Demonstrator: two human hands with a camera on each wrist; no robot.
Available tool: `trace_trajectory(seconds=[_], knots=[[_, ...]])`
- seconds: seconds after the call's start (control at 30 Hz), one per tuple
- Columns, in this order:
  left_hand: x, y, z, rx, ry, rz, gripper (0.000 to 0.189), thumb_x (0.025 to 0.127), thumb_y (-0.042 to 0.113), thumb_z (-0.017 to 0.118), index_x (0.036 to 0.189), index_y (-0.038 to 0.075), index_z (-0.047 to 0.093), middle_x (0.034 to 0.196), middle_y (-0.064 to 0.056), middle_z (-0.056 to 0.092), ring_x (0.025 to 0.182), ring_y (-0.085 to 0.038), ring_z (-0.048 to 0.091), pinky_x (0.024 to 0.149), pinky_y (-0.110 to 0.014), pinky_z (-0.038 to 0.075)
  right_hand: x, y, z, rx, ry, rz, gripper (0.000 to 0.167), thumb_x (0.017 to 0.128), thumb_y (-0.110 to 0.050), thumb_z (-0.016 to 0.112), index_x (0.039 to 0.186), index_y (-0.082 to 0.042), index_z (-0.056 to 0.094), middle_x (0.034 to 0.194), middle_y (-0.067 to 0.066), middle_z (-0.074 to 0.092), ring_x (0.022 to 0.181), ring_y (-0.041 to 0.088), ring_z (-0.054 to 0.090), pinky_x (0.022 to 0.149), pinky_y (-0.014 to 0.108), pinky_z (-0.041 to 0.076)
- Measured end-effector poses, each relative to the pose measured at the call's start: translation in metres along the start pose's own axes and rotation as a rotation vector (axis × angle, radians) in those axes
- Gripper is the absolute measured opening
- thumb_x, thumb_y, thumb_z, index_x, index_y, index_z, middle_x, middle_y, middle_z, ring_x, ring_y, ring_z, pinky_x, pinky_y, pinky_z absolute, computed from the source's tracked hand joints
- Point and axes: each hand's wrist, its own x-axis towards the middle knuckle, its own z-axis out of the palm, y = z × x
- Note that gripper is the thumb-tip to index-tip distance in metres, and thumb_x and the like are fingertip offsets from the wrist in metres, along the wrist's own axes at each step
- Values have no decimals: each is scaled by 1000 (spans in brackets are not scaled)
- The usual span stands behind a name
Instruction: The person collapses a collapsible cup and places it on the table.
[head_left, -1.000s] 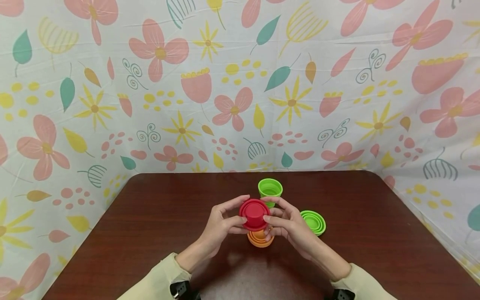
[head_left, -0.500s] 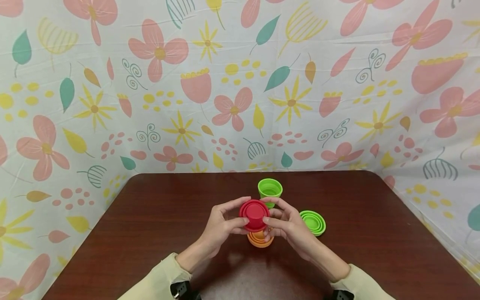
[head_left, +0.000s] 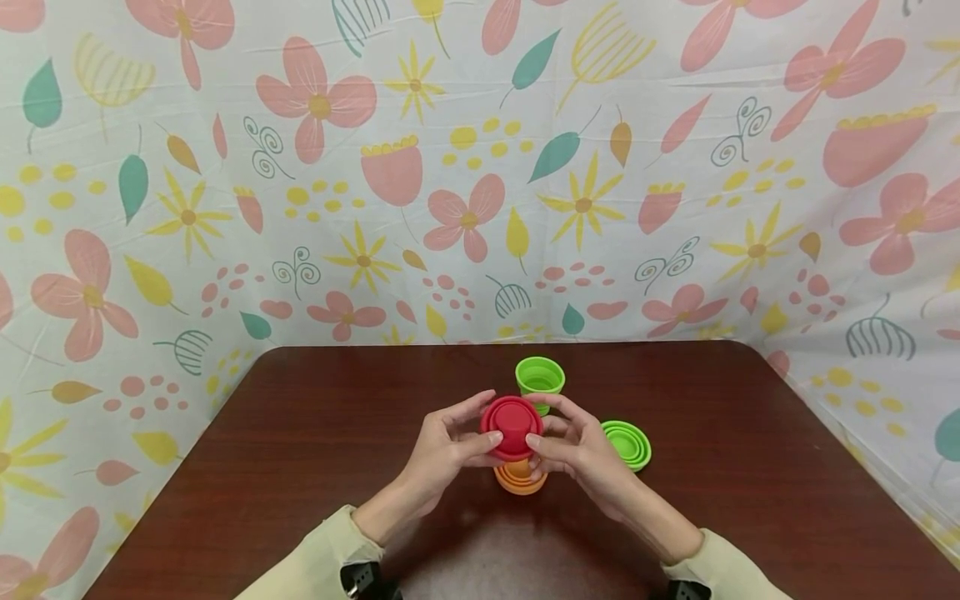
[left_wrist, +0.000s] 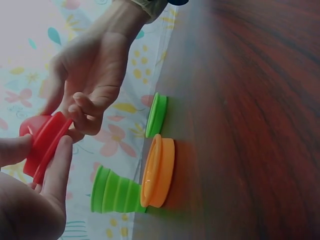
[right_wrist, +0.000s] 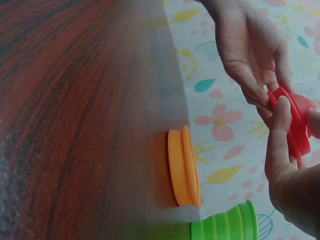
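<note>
Both hands hold a red collapsible cup point(head_left: 513, 412) up over the table, its round base facing the head camera. The left hand point(head_left: 448, 446) pinches its left side, thumb on the base face and fingers behind the rim. From the opposite side the right hand point(head_left: 581, 446) grips it the same way. In the left wrist view the red cup point(left_wrist: 46, 145) appears edge-on, mostly folded, with its base bulging out past the rim. Directly below the hands, partly covered by them, an orange collapsible cup point(head_left: 521, 481) lies folded flat on the table.
A green collapsible cup point(head_left: 540, 377) stands extended behind the hands, its lower part hidden by the right fingers. Another green cup point(head_left: 628, 446) lies folded flat to the right. The dark wooden table point(head_left: 337, 417) meets a flower-print cloth point(head_left: 465, 125) at its far edge.
The red cup has shifted slightly to the right and up in the hands. The left thumb has moved a little further onto its base. The cups on the table have not moved.
</note>
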Motion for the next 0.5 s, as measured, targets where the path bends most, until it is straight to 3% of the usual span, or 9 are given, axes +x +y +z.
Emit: trace_trajectory(seconds=[0.17, 0.4, 0.5], knots=[[0, -2, -1, -33, -16, -24, 58, 96, 0, 72, 152, 2, 54, 136, -21, 65, 100, -31, 77, 86, -47, 62, 0, -1, -1, 5, -10, -8, 58, 100, -5, 69, 152, -3, 43, 107, 11, 70, 77, 22, 70, 76, 37, 65], [-2, 1, -1, -44, -54, -47, 63, 98, 4, 72, 157, 7, 49, 129, -20, 69, 98, -45, 75, 82, -50, 63, -1, -2, -1, -10, -7, 1, 60, 99, -5, 69, 153, -4, 43, 114, 14, 71, 80, 24, 71, 79, 38, 65], [-3, 1, -1, -53, -70, -38, 66, 98, 3, 72, 159, 5, 46, 129, -21, 69, 97, -41, 76, 82, -50, 63, -1, -2, -1, -13, -6, 2, 60, 99, -5, 70, 153, -4, 43, 115, 14, 71, 81, 24, 72, 79, 39, 65]])
